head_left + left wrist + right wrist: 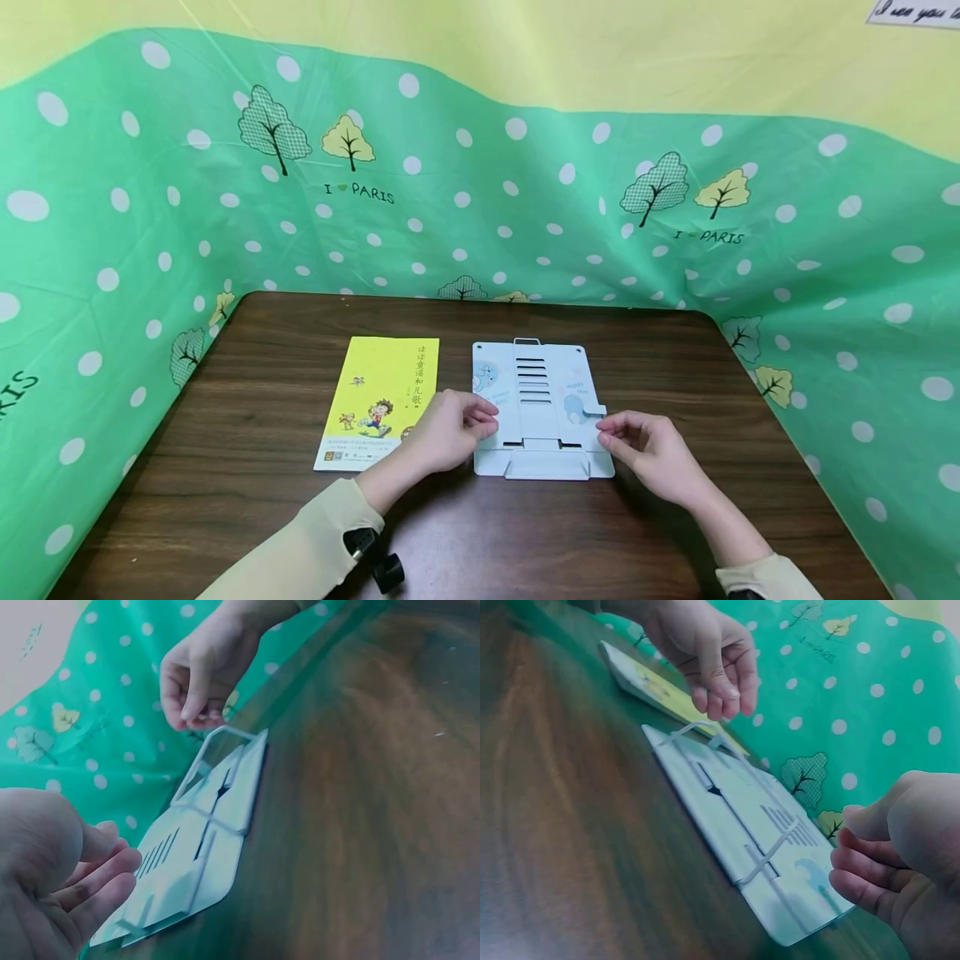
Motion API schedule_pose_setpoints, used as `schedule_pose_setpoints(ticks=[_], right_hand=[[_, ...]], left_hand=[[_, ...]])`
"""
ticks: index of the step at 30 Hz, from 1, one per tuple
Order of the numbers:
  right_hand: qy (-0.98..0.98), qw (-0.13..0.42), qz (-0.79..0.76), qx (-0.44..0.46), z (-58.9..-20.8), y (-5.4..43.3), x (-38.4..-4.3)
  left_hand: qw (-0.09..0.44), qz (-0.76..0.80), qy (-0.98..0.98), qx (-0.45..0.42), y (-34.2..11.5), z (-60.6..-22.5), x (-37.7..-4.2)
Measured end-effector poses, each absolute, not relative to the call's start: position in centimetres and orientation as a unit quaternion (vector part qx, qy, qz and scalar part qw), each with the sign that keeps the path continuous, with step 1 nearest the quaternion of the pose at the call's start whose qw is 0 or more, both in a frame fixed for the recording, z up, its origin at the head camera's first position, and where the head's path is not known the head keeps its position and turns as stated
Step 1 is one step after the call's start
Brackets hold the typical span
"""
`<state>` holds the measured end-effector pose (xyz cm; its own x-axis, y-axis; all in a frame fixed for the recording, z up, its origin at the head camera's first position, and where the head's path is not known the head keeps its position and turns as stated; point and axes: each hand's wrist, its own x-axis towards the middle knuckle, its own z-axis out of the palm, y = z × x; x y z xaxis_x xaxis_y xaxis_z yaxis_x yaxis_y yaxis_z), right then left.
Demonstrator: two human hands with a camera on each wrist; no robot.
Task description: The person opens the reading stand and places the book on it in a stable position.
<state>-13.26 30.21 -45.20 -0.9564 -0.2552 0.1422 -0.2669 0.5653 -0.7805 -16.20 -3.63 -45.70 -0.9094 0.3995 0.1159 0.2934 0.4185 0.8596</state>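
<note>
"Bookstand [536, 421]: where does it lie, and why there?"

"Flat on the table [525, 550], between the person's left hand [450, 429] and right hand [656, 458], with its lip [547, 468] on the near side. The position seems chosen to put both side edges within reach at once. A yellow book [375, 392] lies cover up to the left, near the stand but apart from it, presumably to leave the stand free for handling."

"State of the grip on each side?"

"Left: digits loosely bent, a narrow gap at the thumb, nothing seen held. That hand hides the book's near right corner in the head view. Right: thumb and forefinger nearly together, just beside a small tab [595, 410] on the stand's right edge; nothing is seen between them either."

"Is contact confirmed?"

"Not on this evidence. In the head view the left hand overlaps the stand's left edge, yet the right wrist view seems to show it raised above. The right hand is close against the opposite edge; whether it touches cannot be told. The facing hands suggest even handling from both sides, as a judgement only."
</note>
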Motion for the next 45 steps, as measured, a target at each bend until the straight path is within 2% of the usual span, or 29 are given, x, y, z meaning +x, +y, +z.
schedule_pose_setpoints(ticks=[8, 16, 30, 45], right_hand=[[-0.881, -0.018, 0.456, 0.123, -44.3, 30.3, -15.4], [-0.875, -0.056, 0.472, 0.094, -43.7, 30.9, -17.6], [-0.866, -0.090, 0.490, 0.045, -43.5, 32.2, -21.5], [-0.859, -0.121, 0.497, -0.012, -45.4, 32.4, -23.8]], left_hand=[[0.054, 0.523, 0.833, 0.173, -5.1, -45.6, -18.8], [0.083, 0.528, 0.838, 0.112, -5.4, -45.8, -21.2], [0.125, 0.572, 0.809, 0.049, -4.9, -45.9, -24.1], [0.134, 0.578, 0.805, 0.012, -5.3, -45.8, -25.0]])
